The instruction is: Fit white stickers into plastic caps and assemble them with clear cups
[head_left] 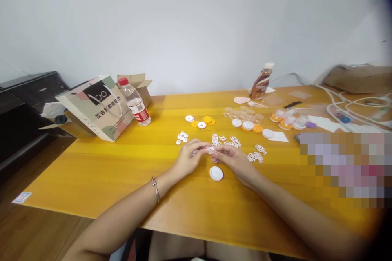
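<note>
Left hand (190, 159) and right hand (232, 161) meet in the head view just above the middle of the yellow table (122, 175), thumbs and fingertips of both pinching one small white cut-out piece (210, 150) between them. Both forearms come up from the lower corners and angle inward, the left wrist wearing a silver bracelet (155, 189); the fingers are bent and the hands are held nearly level with each other. A round white disc (216, 173) lies on the table just below the hands, on the person's side, while more white perforated pieces (235, 142) lie just beyond the right hand and small white round parts (182, 136) sit near the left. Standing at the left, a tilted paper bag (101, 108) shows a line drawing of glasses on black and large characters, "互连" and "眼镜超市", with one between them hard to make out; its finer print is too small to read. Next to it, a red-capped bottle (139, 111) carries a red and white label with blurred writing. Farther right, a brown bottle (261, 83) bears pale lettering that appears to start "NESC". Print on the sticker (21, 197) at the table's left corner is illegible.
</note>
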`<state>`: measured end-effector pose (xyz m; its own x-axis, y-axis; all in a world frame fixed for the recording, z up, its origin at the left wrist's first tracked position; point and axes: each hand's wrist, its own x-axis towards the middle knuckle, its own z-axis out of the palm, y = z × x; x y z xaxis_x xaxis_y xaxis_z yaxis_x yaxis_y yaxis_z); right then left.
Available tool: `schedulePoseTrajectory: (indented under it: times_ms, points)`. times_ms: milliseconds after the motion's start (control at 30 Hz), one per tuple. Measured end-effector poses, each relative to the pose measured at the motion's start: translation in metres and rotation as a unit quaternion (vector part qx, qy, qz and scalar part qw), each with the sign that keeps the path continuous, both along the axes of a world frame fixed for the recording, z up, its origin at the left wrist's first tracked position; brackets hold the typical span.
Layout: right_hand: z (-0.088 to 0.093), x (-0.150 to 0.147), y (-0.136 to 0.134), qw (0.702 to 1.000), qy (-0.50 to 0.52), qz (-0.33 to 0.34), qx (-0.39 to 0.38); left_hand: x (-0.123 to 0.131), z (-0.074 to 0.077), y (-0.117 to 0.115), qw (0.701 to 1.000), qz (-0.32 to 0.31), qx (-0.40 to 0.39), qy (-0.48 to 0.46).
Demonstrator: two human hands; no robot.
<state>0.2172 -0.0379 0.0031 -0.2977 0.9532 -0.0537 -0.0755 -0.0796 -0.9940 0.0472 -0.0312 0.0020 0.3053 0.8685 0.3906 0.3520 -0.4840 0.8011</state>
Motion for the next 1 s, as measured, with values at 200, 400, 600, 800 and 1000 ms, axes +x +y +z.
schedulePoseTrajectory:
  times_ms: [200,400,600,800,1000]
  points:
    - [-0.001,0.0003,0.0011,1.0,-0.004,0.001,0.009,0.0013,0.0018,-0.0015,1.0,0.011,0.011,0.006]
    - [-0.0021,0.0001,0.002,1.0,0.001,-0.004,0.01,0.002,0.0005,-0.0018,0.999,0.031,0.013,-0.01]
    - [-0.0018,0.0015,0.0034,0.999,-0.017,0.006,0.037,0.005,-0.0023,-0.003,0.992,-0.011,-0.109,-0.054]
    - [0.0022,0.0018,0.0015,0.999,-0.015,0.035,0.038,0.005,-0.0019,-0.004,0.996,0.002,-0.081,-0.04]
    - [0.0024,0.0034,0.0036,0.995,0.085,0.023,-0.039,0.0012,0.0035,-0.0061,0.998,-0.015,0.051,0.02]
